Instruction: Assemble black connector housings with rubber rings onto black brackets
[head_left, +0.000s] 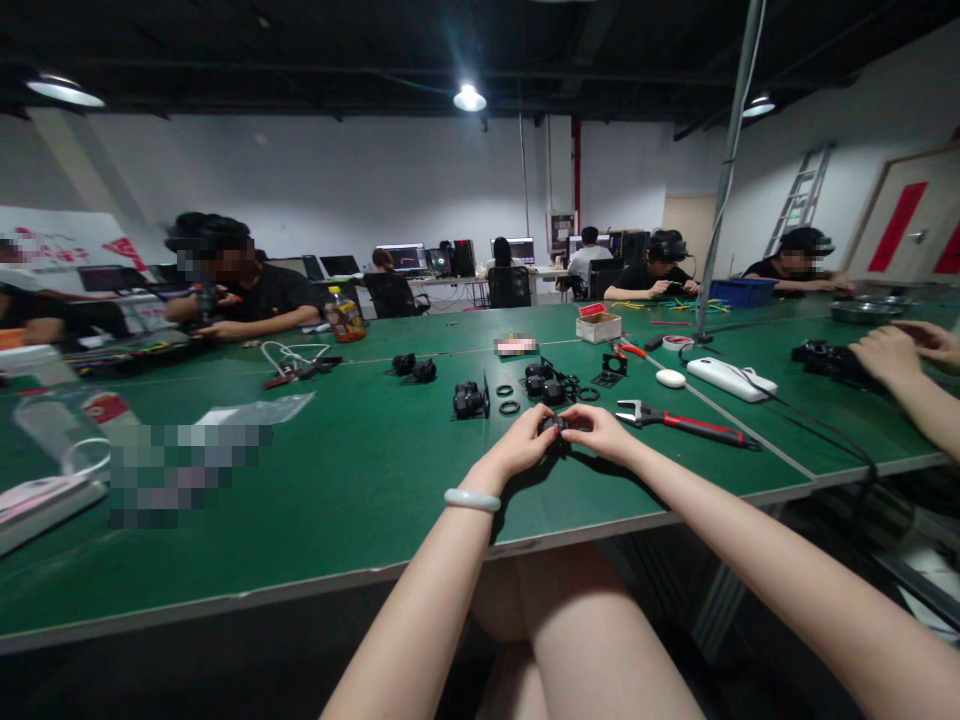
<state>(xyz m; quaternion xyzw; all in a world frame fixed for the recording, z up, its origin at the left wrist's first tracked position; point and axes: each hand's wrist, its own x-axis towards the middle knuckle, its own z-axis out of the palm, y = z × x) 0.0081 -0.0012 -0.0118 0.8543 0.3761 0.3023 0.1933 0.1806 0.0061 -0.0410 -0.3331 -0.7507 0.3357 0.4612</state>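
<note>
Both of my hands meet over a small black part (pixel 556 425) on the green table (pixel 352 500). My left hand (pixel 523 447), with a pale bangle on the wrist, pinches the part from the left. My right hand (pixel 598 430) grips it from the right with curled fingers. Just beyond my hands lie black rings (pixel 509 407), a black camera-like unit (pixel 469 400) and a cluster of black parts (pixel 547 385). A red-handled adjustable wrench (pixel 679 421) lies to the right of my right hand.
A white power strip (pixel 731 379), a white mouse (pixel 670 378) and a small cardboard box (pixel 598 326) sit at the right. A plastic bag (pixel 259 410) and a bottle (pixel 346 315) are at the left. Other people work around the table; someone's hands (pixel 900 350) are at far right.
</note>
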